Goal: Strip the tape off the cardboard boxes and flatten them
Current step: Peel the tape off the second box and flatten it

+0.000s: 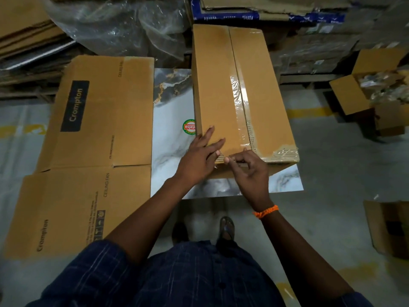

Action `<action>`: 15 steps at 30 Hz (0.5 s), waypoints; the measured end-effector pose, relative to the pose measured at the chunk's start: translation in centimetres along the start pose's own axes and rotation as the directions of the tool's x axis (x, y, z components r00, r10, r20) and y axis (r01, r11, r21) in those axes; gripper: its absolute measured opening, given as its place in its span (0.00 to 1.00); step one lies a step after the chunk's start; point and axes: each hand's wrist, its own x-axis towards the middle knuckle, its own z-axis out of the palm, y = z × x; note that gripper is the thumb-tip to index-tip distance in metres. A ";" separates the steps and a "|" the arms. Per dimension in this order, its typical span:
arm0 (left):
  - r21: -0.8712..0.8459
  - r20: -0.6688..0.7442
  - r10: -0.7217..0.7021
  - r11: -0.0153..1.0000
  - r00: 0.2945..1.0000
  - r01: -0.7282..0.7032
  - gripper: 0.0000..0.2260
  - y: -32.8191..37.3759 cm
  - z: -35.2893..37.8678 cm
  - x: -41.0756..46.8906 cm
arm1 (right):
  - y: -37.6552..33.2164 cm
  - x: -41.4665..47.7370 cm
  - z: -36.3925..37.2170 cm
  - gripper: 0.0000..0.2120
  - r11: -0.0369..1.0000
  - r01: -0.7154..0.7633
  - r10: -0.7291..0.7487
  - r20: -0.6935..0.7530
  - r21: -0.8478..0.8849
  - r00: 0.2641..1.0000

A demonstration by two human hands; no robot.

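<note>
— Place of the cardboard box?
— Lies lengthwise on the marble-patterned desk, near end toward the body. Carries clear tape along the centre seam.
— Left grip?
— Rests flat on the box top by the near end, fingers straight, holding nothing.
— Right grip?
— Pinches the tape's end at the box's near edge, thumb against forefinger. Wears an orange wristband.
— Elsewhere?
— Flattened Crompton cartons left of the box; open carton on the floor, right.
</note>
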 end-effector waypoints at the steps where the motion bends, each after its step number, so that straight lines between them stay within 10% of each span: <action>1: 0.003 -0.003 -0.003 1.000 1.000 0.003 0.20 -0.2 0.3 0.2 | -0.2 0.0 -0.6 0.05 0.998 -0.041 0.042 -0.021 0.056 0.999; 15: 0.246 -0.009 -0.022 0.969 1.000 0.023 0.25 1.0 0.6 0.5 | 0.3 -1.0 -4.9 0.09 0.721 -0.356 0.512 -0.111 0.595 0.852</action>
